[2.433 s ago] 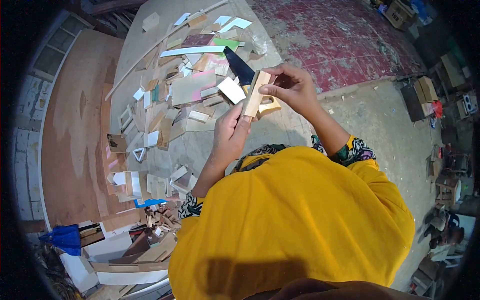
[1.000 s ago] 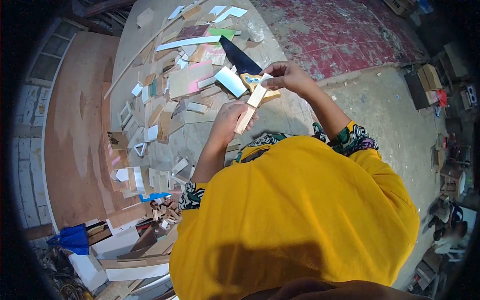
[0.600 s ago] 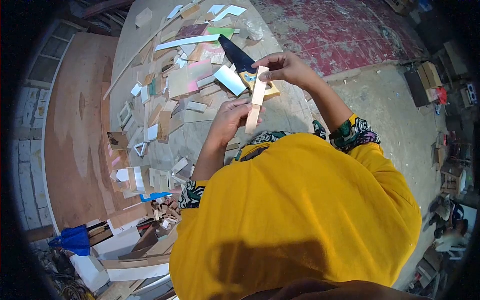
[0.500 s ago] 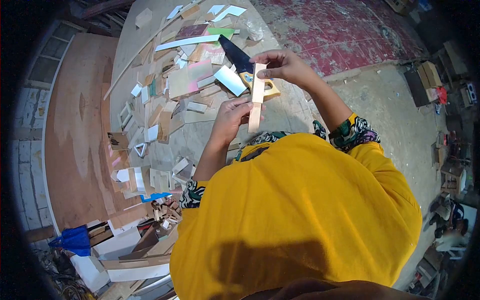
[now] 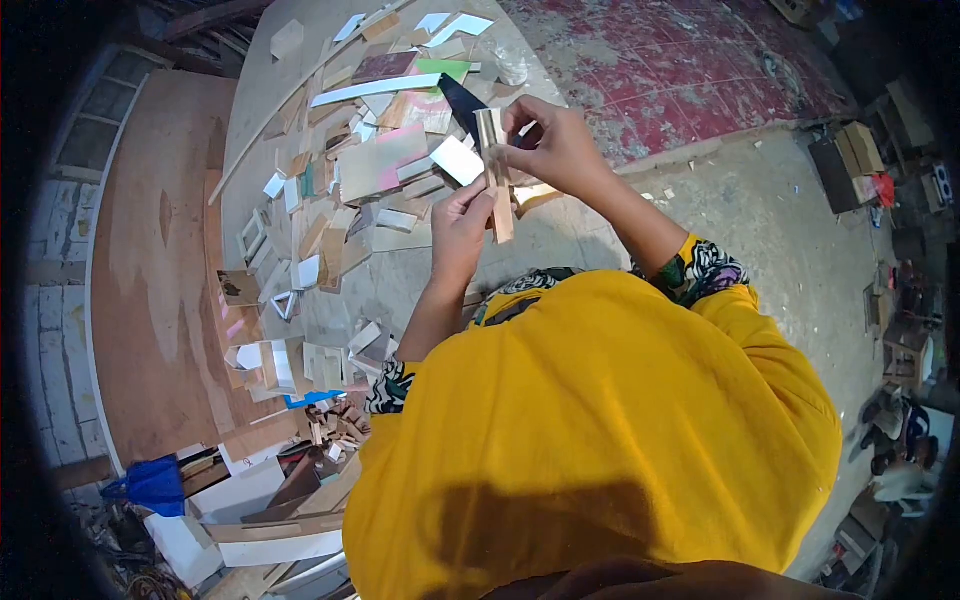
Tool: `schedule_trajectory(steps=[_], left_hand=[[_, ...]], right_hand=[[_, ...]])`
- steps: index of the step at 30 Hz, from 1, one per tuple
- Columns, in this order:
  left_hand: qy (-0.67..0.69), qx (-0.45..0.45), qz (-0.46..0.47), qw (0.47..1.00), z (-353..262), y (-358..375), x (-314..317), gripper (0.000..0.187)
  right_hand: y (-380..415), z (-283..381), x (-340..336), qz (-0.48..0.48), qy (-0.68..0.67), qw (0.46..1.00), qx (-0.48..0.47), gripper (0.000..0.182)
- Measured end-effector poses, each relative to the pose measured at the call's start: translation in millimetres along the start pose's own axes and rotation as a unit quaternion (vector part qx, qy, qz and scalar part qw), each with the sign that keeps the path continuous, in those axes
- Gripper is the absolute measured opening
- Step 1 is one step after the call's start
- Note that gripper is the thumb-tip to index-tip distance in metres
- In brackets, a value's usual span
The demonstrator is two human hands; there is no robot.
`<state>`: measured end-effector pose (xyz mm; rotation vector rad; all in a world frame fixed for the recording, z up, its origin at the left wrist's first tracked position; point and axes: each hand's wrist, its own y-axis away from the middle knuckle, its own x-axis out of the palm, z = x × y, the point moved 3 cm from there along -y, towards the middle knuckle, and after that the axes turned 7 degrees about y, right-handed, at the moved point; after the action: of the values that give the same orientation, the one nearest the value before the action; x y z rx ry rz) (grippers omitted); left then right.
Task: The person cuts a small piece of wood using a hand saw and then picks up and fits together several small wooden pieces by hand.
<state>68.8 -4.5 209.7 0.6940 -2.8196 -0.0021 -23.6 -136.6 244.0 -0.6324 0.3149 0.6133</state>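
Observation:
Pale wooden strips [image 5: 502,220], apparently two laid against each other, are held upright above the table. Around their lower part, the thumb and fingers of my left hand [image 5: 460,232] are closed. My right hand [image 5: 550,148] pinches the upper part between thumb and fingers. Behind the wood lies a handsaw with a dark blade [image 5: 459,104]; its yellow handle [image 5: 540,194] is mostly hidden by the wood and my right hand. Just left of the strips is a white rectangular piece [image 5: 457,160].
The worktable [image 5: 400,262] carries many scattered wood and board offcuts, with a long white strip [image 5: 375,90] and a green piece [image 5: 455,70] farther back. On the left leans a big plywood sheet [image 5: 150,270]. A blue bag [image 5: 150,485] sits among scraps below.
The wooden strips have turned in my hands, so a different side faces up, and moved slightly left. My right hand has shifted left and down with them.

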Motion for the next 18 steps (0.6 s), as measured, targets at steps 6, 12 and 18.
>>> schedule_trajectory(steps=[6,12,18], left_hand=[[0.18,0.009,-0.076,0.981,3.1,-9.1,-19.3,0.029],[0.209,0.038,-0.05,0.976,-4.3,-8.2,-13.2,0.029],[0.237,0.012,-0.072,0.969,-1.5,-10.1,-17.0,0.028]], right_hand=[[19.3,13.4,5.4,0.146,-0.06,0.987,0.026,0.023],[30.2,18.5,18.8,0.127,-0.011,0.992,0.0,0.023],[28.0,14.7,21.0,0.126,-0.019,0.992,-0.011,0.022]])
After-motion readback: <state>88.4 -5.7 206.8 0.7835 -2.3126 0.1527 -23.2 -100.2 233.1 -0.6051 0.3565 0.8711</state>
